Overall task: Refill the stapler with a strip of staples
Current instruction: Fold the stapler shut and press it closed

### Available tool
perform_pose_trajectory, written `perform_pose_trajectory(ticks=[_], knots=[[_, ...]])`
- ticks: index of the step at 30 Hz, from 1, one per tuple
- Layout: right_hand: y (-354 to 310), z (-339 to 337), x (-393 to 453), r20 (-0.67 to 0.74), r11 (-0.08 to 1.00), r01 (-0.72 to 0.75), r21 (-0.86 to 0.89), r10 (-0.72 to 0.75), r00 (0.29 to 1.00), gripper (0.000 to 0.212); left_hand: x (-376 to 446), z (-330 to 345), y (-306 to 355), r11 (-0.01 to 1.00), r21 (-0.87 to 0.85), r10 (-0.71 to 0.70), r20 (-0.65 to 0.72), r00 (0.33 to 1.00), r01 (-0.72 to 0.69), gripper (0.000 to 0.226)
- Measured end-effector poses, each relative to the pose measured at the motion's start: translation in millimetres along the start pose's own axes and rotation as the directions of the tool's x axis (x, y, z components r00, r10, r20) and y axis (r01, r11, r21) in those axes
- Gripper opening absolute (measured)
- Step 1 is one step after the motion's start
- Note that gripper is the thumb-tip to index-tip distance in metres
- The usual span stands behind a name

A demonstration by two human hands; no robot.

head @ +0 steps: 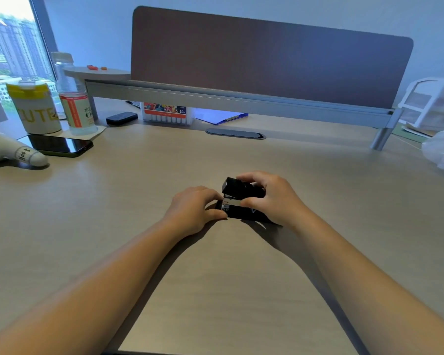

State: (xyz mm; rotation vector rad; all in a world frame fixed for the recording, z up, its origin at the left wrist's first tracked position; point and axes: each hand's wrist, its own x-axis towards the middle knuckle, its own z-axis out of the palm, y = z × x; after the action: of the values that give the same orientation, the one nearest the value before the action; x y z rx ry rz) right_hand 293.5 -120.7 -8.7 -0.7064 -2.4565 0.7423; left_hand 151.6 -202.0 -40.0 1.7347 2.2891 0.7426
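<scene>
head view: a black stapler sits on the tabletop, between the two hands and touching both. its top cover is lifted and tilted up toward the left end, so the silver metal channel shows beneath it. the right hand makes a grip on the stapler: fingers curl over the raised cover from the far side, and the thumb presses the near side by the silver channel. the left hand lies palm down just left of the stapler, its thumb and fingertips pressed against the stapler's left end and base; whether they pinch anything there cannot be told. no loose staples can be made out.

far off to the left of the left hand lie a phone, a bottle and a yellow-lidded cup. well beyond both hands, under a raised shelf, stand a marker box and a blue clipboard.
</scene>
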Motion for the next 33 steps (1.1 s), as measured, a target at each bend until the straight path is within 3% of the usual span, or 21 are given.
perform_pose_trajectory(ticks=[4, 8, 13, 18, 24, 29, 33], knots=[[10.8, -5.3, -9.4, -0.009, 0.996, -0.086, 0.018, 0.086, 0.996, 0.048, -3.5, -0.3, -0.9, 0.989, -0.150, -0.012, -0.019, 1.000, 0.009, 0.065], [26.5, -10.3, -28.7, -0.016, 0.982, -0.186, 0.042, 0.187, 0.982, 0.056, -9.7, -2.4, -0.1, 0.966, -0.245, 0.078, -0.043, 0.996, -0.086, 0.084], [33.4, -8.8, -34.5, -0.044, 0.971, -0.226, 0.081, 0.230, 0.972, 0.052, -11.6, 0.8, -0.1, 0.973, -0.140, 0.174, -0.070, 0.982, -0.182, 0.069], [33.9, -8.6, -35.4, -0.053, 0.972, -0.221, 0.076, 0.225, 0.973, 0.044, -9.4, 2.2, -2.3, 0.965, -0.181, 0.172, -0.108, 0.979, -0.189, 0.056], [33.6, -11.6, -39.5, -0.010, 0.976, -0.216, 0.039, 0.217, 0.976, 0.042, -11.3, 2.0, -2.2, 0.972, -0.149, 0.168, -0.115, 0.979, -0.184, 0.059], [34.6, -15.8, -42.1, -0.016, 0.972, -0.233, -0.033, 0.233, 0.972, 0.046, -7.5, 1.2, -1.5, 0.990, -0.132, 0.046, -0.086, 0.995, -0.058, 0.081], [35.3, -15.5, -36.5, -0.027, 0.968, -0.242, -0.071, 0.240, 0.970, 0.042, 0.4, 1.8, -2.3, 0.996, -0.087, 0.019, -0.026, 0.999, -0.022, 0.061]])
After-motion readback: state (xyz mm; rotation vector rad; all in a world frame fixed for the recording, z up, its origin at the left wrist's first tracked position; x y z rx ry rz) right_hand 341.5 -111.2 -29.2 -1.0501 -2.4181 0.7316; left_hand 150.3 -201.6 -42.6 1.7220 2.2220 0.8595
